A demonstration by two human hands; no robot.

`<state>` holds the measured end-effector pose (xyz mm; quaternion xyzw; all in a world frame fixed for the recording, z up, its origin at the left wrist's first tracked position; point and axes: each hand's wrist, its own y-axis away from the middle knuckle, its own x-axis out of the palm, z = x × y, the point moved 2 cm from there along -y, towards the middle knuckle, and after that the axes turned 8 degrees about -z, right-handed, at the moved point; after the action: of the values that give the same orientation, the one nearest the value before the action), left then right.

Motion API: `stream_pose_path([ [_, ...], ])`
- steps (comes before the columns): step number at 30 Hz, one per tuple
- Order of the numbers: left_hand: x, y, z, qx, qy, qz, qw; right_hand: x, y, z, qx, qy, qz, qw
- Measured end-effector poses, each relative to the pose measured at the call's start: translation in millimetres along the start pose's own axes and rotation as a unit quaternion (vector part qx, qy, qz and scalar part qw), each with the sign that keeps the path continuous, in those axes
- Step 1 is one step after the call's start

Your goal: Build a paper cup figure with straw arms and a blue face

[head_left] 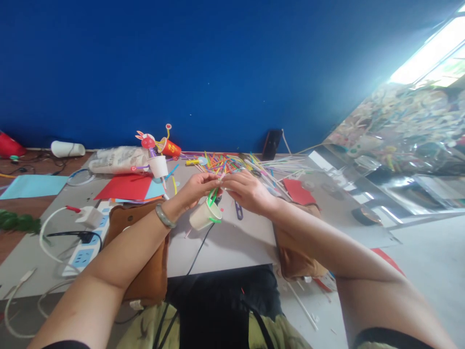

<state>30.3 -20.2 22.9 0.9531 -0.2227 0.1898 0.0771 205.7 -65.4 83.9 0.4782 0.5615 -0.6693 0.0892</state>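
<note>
My left hand (197,190), with a bracelet at the wrist, pinches the top of some green strips (211,196) over the table. The fingertips of my right hand (247,189) meet it there, closed on the same spot; the small part between them is hard to make out. Below my hands a white paper cup (205,214) hangs tilted, the green strips rising from its mouth and a green piece at its right side. A pink tip sticks out under the cup.
Colourful sticks (232,162) lie behind my hands. Decorated cups (158,166), red paper (125,187) and a power strip (85,254) are to the left. A purple tool (239,211) lies by my right hand; brown cushions (150,271) lie under both arms.
</note>
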Motion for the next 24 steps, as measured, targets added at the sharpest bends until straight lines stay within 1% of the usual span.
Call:
stream_pose_path([
  [5, 1.3, -1.9, 1.7, 0.015, 0.007, -0.019, 1.000, 0.9, -2.9, 4.5, -0.033, 0.048, -0.028, 0.998],
  [7, 3.5, -1.4, 0.0, 0.018, 0.007, -0.031, 0.999, 0.2, -4.2, 6.5, -0.053, 0.079, -0.017, 0.995],
  [10, 4.7, -0.7, -3.0, 0.022, 0.017, -0.056, 0.998, -1.7, -5.0, 5.0, -0.074, 0.111, 0.017, 0.991],
  [13, 3.3, -0.3, -7.6, 0.026, 0.035, -0.079, 0.996, -4.6, -4.9, -2.6, -0.055, 0.115, 0.046, 0.991],
  [15, 2.4, 0.1, -11.0, 0.018, 0.040, -0.078, 0.996, -6.1, -4.9, -7.2, -0.042, 0.121, 0.057, 0.990],
  [17, 2.1, 0.5, -13.7, 0.005, 0.043, -0.068, 0.997, -6.6, -5.0, -8.6, -0.043, 0.133, 0.064, 0.988],
  [20, 2.1, 0.5, -15.4, -0.007, 0.047, -0.063, 0.997, -5.8, -5.1, -6.0, -0.068, 0.153, 0.064, 0.984],
  [24, 1.2, -0.3, -14.1, 0.000, 0.036, -0.070, 0.997, -2.4, -4.3, -5.0, -0.090, 0.169, 0.064, 0.979],
])
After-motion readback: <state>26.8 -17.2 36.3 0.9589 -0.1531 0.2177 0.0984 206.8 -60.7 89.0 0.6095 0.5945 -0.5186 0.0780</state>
